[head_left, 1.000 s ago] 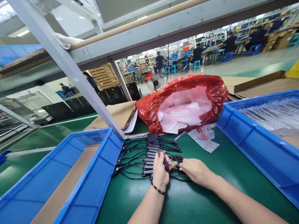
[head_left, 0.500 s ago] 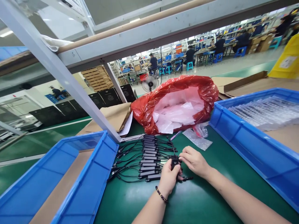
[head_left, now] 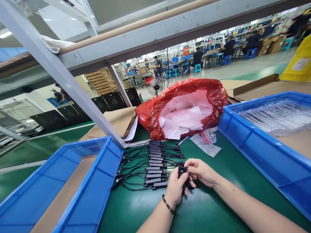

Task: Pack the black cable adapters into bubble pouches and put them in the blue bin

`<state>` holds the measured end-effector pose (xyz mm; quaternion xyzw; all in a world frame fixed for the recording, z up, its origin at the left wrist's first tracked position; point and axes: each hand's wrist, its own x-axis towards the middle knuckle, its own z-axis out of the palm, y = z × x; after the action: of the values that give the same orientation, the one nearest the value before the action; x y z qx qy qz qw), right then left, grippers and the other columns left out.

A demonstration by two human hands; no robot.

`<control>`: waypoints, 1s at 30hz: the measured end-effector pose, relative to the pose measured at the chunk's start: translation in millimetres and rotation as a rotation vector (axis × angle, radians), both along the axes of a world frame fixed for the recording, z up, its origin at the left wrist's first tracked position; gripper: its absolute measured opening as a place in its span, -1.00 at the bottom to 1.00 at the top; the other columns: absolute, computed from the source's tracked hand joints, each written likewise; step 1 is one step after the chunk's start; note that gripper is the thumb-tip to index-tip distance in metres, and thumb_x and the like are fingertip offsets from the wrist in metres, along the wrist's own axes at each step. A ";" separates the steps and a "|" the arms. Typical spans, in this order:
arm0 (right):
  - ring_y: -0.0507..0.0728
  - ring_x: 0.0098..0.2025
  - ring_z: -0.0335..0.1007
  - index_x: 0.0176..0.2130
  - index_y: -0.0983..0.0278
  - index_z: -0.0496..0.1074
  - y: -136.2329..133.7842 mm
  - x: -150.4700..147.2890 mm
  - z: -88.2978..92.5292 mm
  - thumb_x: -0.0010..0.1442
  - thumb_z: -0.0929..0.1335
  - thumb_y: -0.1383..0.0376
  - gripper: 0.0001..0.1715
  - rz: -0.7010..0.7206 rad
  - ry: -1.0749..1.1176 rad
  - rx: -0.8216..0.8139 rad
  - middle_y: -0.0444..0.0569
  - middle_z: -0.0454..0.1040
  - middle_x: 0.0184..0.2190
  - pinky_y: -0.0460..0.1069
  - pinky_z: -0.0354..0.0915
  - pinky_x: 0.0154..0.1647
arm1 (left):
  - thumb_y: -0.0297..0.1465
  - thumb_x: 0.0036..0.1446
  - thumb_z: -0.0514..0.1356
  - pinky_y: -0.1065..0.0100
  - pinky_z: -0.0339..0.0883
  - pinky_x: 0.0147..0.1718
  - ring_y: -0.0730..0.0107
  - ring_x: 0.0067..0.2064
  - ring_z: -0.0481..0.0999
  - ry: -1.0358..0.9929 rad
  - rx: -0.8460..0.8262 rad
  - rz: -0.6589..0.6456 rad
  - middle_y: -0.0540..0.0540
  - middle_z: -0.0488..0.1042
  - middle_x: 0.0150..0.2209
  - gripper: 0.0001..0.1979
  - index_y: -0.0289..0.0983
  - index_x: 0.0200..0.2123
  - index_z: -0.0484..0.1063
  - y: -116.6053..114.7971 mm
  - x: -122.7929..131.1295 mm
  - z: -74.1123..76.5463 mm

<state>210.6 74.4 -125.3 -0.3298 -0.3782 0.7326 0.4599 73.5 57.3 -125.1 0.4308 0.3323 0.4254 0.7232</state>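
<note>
My left hand, with a beaded bracelet at the wrist, is closed around a small black box-shaped device. A black cable runs from the top of the device toward the back of the table. My right hand is closed in a pinch at the device's right edge; its fingertips partly hide what they grip there. Left of my hands lies a column of slim grey-and-black bar-shaped cable units, side by side, with black leads trailing left to plugs.
Blue bins stand left and right; the right one holds bubble-wrapped packs. A red plastic bag of clear pouches sits behind, with a loose bubble pouch before it. A metal frame post slants at left. People sit at far benches.
My right hand has moved slightly down and left, its fingers now against the device. My left hand still holds the device, which has shifted very little.
</note>
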 end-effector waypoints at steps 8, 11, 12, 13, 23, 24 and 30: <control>-0.09 -0.71 0.19 -0.55 0.34 0.30 -2.5 -3.0 -3.0 -0.13 0.47 0.23 -0.69 -0.049 0.068 0.125 -0.20 0.29 -0.60 -0.18 0.02 -0.75 | -0.19 -0.01 0.19 0.61 0.14 -0.84 0.33 -0.52 0.51 -0.066 -0.026 -0.173 -0.05 0.41 -0.52 -0.68 -0.29 -0.32 0.22 -1.2 -5.5 0.8; -0.14 -0.65 0.12 -0.58 0.35 0.30 -3.7 -4.5 -2.8 -0.12 0.47 0.26 -0.69 -0.111 0.024 0.186 -0.21 0.26 -0.60 -0.19 0.07 -0.66 | -0.19 -0.03 0.20 0.54 0.25 -0.82 0.34 -0.55 0.49 -0.072 -0.059 -0.182 -0.01 0.39 -0.58 -0.68 -0.27 -0.33 0.20 -1.7 -4.9 1.8; -0.14 -0.64 0.12 -0.59 0.36 0.30 -4.2 -4.8 -2.7 -0.12 0.47 0.25 -0.69 -0.121 0.002 0.200 -0.20 0.26 -0.59 -0.19 0.08 -0.64 | -0.20 -0.04 0.21 0.53 0.25 -0.83 0.38 -0.59 0.47 -0.061 -0.068 -0.167 0.01 0.38 -0.60 -0.69 -0.28 -0.35 0.21 -1.7 -4.2 2.2; -0.13 -0.64 0.12 -0.58 0.36 0.30 -4.6 -5.1 -2.8 -0.11 0.47 0.24 -0.68 -0.124 -0.017 0.205 -0.20 0.27 -0.59 -0.19 0.08 -0.63 | -0.22 -0.05 0.22 0.54 0.23 -0.84 0.41 -0.62 0.44 -0.041 -0.076 -0.148 0.03 0.36 -0.62 -0.70 -0.29 -0.37 0.22 -1.6 -3.3 3.0; -0.14 -0.75 0.06 -0.47 0.34 0.25 -0.5 -1.7 -1.8 -0.22 0.51 0.14 -0.53 0.103 0.045 0.024 -0.24 0.28 -0.71 -0.22 -0.05 -0.73 | -0.27 -0.08 0.24 0.58 0.18 -0.86 0.23 -0.48 0.53 0.051 -0.133 -0.166 -0.21 0.51 -0.54 -0.72 -0.40 -0.41 0.36 -2.7 -5.3 15.6; -0.14 -0.75 0.05 -0.48 0.34 0.25 -0.1 -0.9 -1.5 -0.22 0.51 0.14 -0.53 0.109 0.060 0.024 -0.24 0.28 -0.71 -0.22 -0.06 -0.73 | -0.26 -0.06 0.23 0.58 0.19 -0.85 0.22 -0.48 0.53 0.030 -0.135 -0.194 -0.22 0.51 -0.53 -0.71 -0.41 -0.40 0.36 -2.4 -6.1 14.2; -0.14 -0.72 0.05 -0.48 0.34 0.24 0.1 0.0 -0.2 -0.22 0.52 0.18 -0.54 0.108 0.078 0.026 -0.26 0.26 -0.71 -0.22 -0.05 -0.71 | -0.25 -0.05 0.23 0.63 0.06 -0.89 0.42 -0.67 0.43 0.015 -0.128 -0.165 -0.04 0.40 -0.68 -0.71 -0.39 -0.40 0.34 -0.5 -4.8 7.6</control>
<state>210.6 74.6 -125.5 -0.2741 -0.3870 0.7636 0.4382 68.7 56.8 -117.4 0.4129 0.3275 0.3392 0.7793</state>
